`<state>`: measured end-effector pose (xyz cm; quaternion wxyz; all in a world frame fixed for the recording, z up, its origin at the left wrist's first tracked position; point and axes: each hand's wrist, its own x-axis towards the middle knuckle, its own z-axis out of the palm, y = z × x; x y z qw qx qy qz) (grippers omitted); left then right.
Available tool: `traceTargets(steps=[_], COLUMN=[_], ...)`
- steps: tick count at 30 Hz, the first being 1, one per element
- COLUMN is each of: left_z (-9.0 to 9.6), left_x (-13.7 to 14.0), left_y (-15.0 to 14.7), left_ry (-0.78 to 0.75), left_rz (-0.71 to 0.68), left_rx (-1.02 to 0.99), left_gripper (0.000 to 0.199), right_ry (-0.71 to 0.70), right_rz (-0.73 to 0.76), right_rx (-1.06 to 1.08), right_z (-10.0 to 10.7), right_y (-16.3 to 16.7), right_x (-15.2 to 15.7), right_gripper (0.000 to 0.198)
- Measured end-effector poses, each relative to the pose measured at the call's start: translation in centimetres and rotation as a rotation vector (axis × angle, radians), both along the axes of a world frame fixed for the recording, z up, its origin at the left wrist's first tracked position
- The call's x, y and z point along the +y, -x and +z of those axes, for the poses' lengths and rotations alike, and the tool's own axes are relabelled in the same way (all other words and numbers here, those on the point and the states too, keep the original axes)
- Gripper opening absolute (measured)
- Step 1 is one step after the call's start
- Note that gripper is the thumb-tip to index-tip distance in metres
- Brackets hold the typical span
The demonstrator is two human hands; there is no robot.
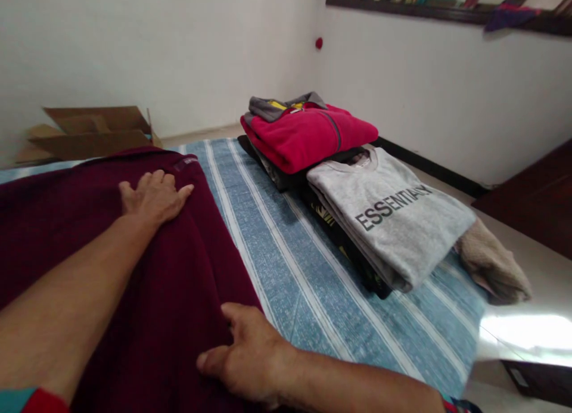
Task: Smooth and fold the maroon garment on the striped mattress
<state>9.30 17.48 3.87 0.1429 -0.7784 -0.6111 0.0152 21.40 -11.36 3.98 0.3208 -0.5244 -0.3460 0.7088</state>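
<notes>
A dark maroon garment (170,282) lies spread over the left half of a blue striped sheet (313,282). My left hand (154,195) rests flat on the garment near its far edge, fingers together and pointing right. My right hand (245,356) presses on the garment's near right edge, fingers curled over the fabric fold; whether it pinches the cloth is unclear. To the right sits a pile of folded clothes: a grey shirt with dark lettering (393,216), and a red fleece with a grey collar (308,133) behind it, both on dark folded pieces.
A beige cloth (491,264) lies at the sheet's right edge. Flattened cardboard (93,133) leans by the far wall. White walls meet at a corner behind the pile; a dark shelf (447,8) runs along the right wall. Glossy floor and dark wood lie on the right.
</notes>
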Motion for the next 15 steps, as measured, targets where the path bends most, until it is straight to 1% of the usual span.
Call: traceTargets(steps=[2,3,5,7,10,13,15], left_z=[1.0,1.5,2.4,2.7,2.2,0.9,-0.1], left_x=[-1.0,-1.7,-3.1,-5.0,-8.6,-11.8,-13.0], left_y=[-0.7,-1.0,-1.4,-1.2,-0.1,1.4,2.2], left_ry=[-0.086,-0.093,-0.030,0.061,0.118,0.133,0.147], left_rz=[-0.021,-0.014,0.009,-0.007,-0.012,0.064,0.109], left_rx=[0.039,0.053,0.087,0.128,0.168,0.140,0.071], left_gripper=[0.067,0.066,0.061,0.055,0.054,0.062,0.067], right_ry=[0.028,0.030,0.006,-0.020,-0.072,-0.124,-0.139], right_rz=[0.053,0.069,0.081,0.085,0.092,0.086,0.082], right_rx=[-0.073,-0.087,-0.078,-0.076,-0.103,-0.136,-0.165], right_z=[0.7,0.8,0.9,0.7,0.4,0.4,0.6], right_y=[-0.3,-0.4,-0.5,-0.5,-0.5,-0.7,-0.7], right_x=[0.1,0.1,0.1,0.1,0.1,0.1,0.1], right_gripper=[0.044,0.043,0.042,0.042,0.043,0.045,0.049])
